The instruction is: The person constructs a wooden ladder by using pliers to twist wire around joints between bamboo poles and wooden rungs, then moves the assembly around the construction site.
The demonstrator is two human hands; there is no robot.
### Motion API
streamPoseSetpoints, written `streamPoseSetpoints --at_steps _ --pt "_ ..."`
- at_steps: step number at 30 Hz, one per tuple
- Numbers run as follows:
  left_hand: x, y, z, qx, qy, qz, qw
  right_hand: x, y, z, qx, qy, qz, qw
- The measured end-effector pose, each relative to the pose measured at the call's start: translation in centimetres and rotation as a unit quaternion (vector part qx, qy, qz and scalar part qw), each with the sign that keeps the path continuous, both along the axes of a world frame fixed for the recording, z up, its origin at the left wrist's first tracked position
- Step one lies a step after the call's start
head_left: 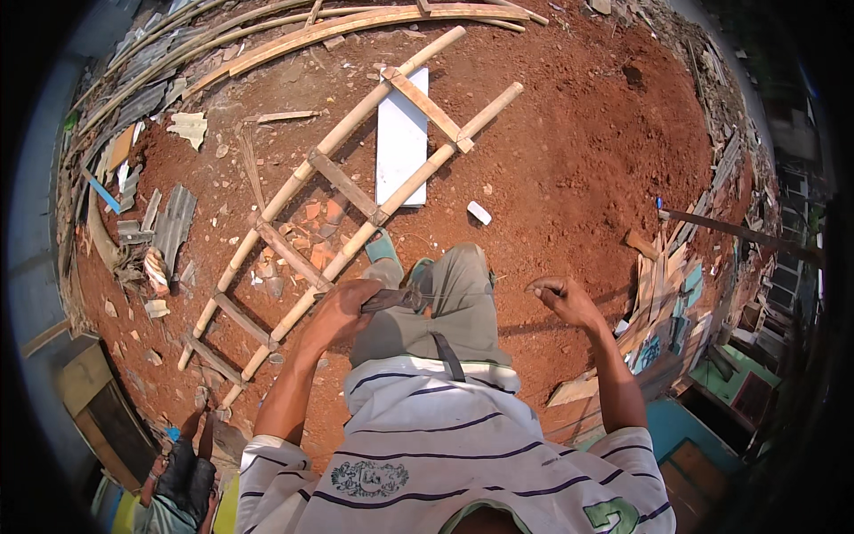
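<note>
My left hand (350,305) is closed around a dark hand tool (388,300) that looks like pincers, held over my left thigh. From the tool's end a thin wire seems to run rightward across my grey trousers (436,329). My right hand (567,301) is held out to the right above the soil, its fingers pinched; what they hold, if anything, is too small to tell. Just beyond my left hand lies a bamboo ladder (342,185) with flat wooden rungs, slanting from lower left to upper right. A white board (400,142) lies under its far end.
Broken tiles (313,233) lie beneath the ladder. A small white block (479,213) rests beyond my knees. Long bamboo poles (347,24) line the far edge; corrugated sheet scraps (174,219) lie left. Wood planks (654,285) are piled right. Another person (182,485) is at the lower left.
</note>
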State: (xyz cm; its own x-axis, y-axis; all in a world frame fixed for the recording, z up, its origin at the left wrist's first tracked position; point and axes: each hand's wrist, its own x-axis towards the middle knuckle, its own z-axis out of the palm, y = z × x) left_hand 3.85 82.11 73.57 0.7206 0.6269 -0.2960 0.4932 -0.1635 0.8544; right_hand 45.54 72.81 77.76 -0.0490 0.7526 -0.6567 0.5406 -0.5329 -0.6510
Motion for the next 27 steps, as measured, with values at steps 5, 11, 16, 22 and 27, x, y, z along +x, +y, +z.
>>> streamPoseSetpoints --at_steps 5,11,16,22,27 --pt "6.2 9.5 -1.9 -0.122 0.045 0.119 0.984 5.0 7.0 0.2 -0.081 -0.017 -0.074 0.994" --pt "15.1 16.6 -9.4 -0.249 0.114 0.325 0.905 19.5 16.1 -7.0 -0.041 -0.066 -0.099 0.992" --pt "19.6 18.7 -18.2 -0.344 0.077 0.506 0.787 31.5 22.8 -18.1 -0.087 -0.220 -0.039 0.971" --pt "24.9 19.7 -29.7 -0.449 0.083 0.560 0.692 35.5 28.9 -35.5 -0.119 -0.218 -0.061 0.967" --pt "27.4 23.8 -39.8 -0.491 0.057 0.579 0.649 32.9 32.8 -48.6 -0.123 0.009 -0.120 0.985"
